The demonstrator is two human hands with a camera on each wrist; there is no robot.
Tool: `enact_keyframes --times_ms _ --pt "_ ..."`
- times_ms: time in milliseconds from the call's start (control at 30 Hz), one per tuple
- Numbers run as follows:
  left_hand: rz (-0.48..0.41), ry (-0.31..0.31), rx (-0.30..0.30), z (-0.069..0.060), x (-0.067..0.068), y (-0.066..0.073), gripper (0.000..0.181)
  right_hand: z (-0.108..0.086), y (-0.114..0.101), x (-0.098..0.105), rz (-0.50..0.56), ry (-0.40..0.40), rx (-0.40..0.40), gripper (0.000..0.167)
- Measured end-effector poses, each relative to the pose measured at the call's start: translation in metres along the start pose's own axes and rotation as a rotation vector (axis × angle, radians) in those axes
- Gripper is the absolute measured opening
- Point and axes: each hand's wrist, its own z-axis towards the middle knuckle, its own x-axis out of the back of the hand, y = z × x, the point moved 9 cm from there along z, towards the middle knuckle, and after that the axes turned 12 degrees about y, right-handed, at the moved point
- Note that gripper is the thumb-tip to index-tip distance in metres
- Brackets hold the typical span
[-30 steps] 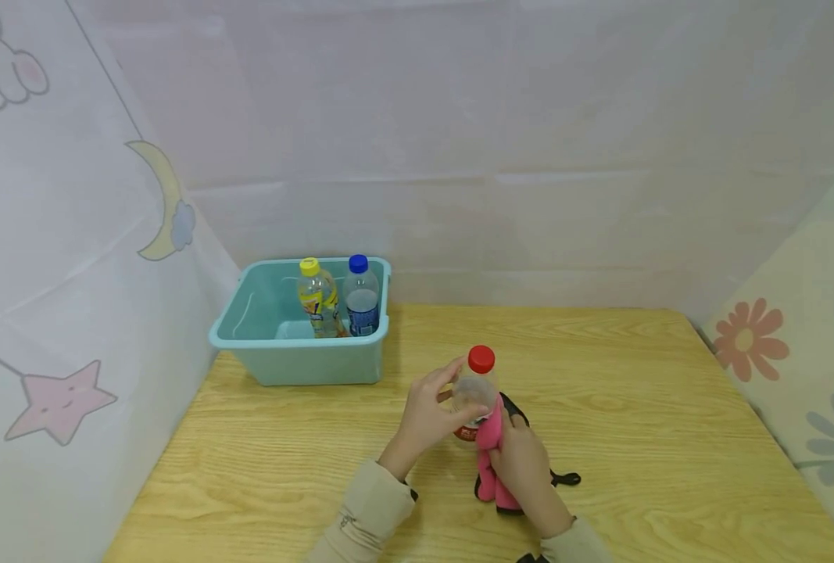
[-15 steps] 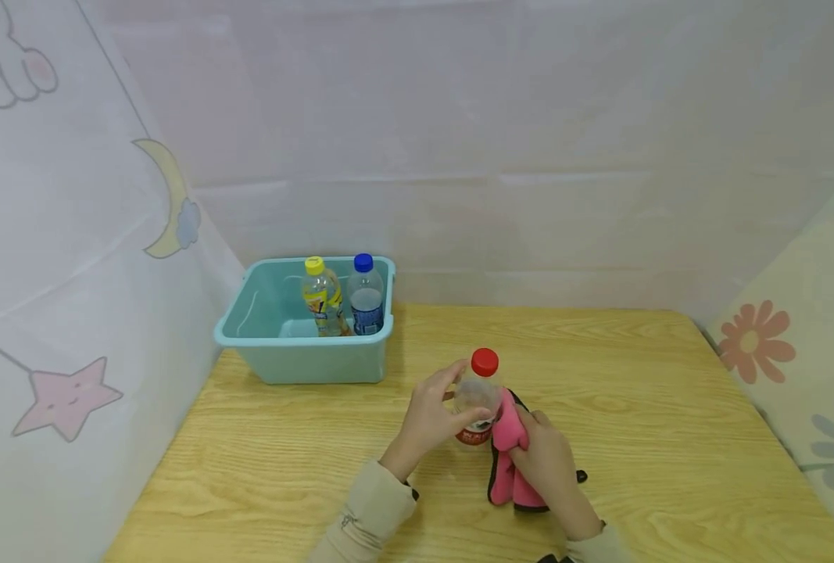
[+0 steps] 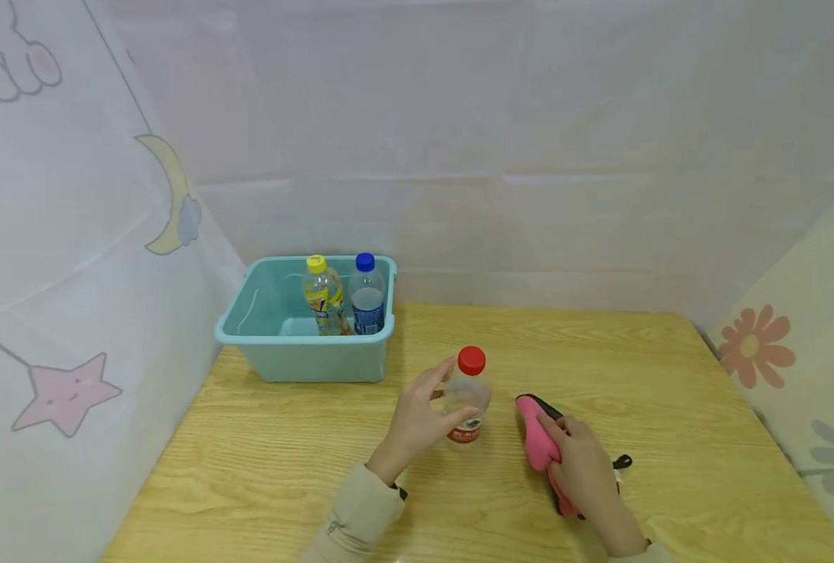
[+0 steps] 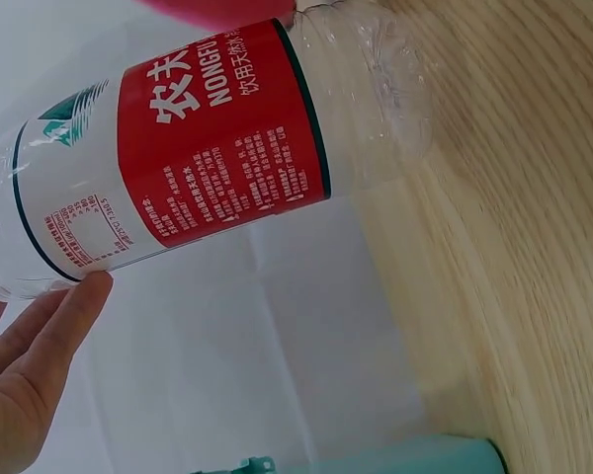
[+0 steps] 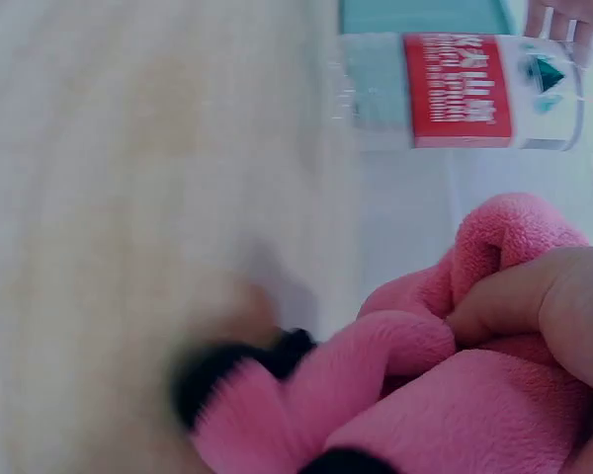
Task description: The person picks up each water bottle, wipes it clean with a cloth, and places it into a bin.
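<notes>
A clear plastic bottle (image 3: 467,407) with a red cap is upright at mid-table. My left hand (image 3: 420,418) holds it from the left, thumb and fingers around its upper part. The left wrist view shows the bottle's red and white label up close, with fingertips of the left hand (image 4: 44,360) against its side. To the right, my right hand (image 3: 585,461) grips a bunched pink cloth (image 3: 539,442) with black edging, apart from the bottle. In the right wrist view the thumb presses into the fluffy cloth (image 5: 445,395), whose lower part is blurred.
At the back left of the wooden table (image 3: 656,367) stands a light blue plastic bin (image 3: 304,342). Inside it are a yellow-capped bottle (image 3: 326,301) and a blue-capped bottle (image 3: 368,301). A pale printed curtain (image 3: 459,156) surrounds the table at the back and sides.
My right hand has drawn the pink cloth off the bottle's side and moved right. The bottle, held throughout by my left hand, has shifted slightly left in the last half second.
</notes>
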Motion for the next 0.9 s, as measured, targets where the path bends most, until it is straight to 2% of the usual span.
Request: enact_keyframes --times_ms 200,367,467,533,667,800,900 --pt "0.014 0.035 -0.015 0.001 0.013 -0.001 0.067 -0.010 -0.003 -0.029 0.001 -0.127 0.043 0.055" --pt "0.025 0.050 -0.025 0.000 0.022 -0.003 0.066 -0.014 -0.011 -0.042 0.034 -0.229 0.119 0.057" --pt "0.018 0.068 -0.035 0.000 0.029 -0.004 0.066 -0.014 -0.014 -0.042 0.127 -0.302 0.140 0.061" --pt "0.015 0.084 -0.053 0.000 0.034 -0.004 0.066 -0.012 -0.014 -0.038 0.216 -0.328 0.126 0.061" --pt "0.015 0.112 -0.102 -0.001 0.043 -0.006 0.067 0.000 -0.012 -0.025 0.350 -0.264 0.071 0.056" --pt "0.022 0.134 -0.142 -0.002 0.053 -0.009 0.068 0.012 -0.009 -0.016 0.391 -0.143 0.009 0.047" --pt "0.025 0.148 -0.141 -0.003 0.060 -0.011 0.068 0.019 -0.011 -0.013 0.419 -0.066 -0.006 0.044"
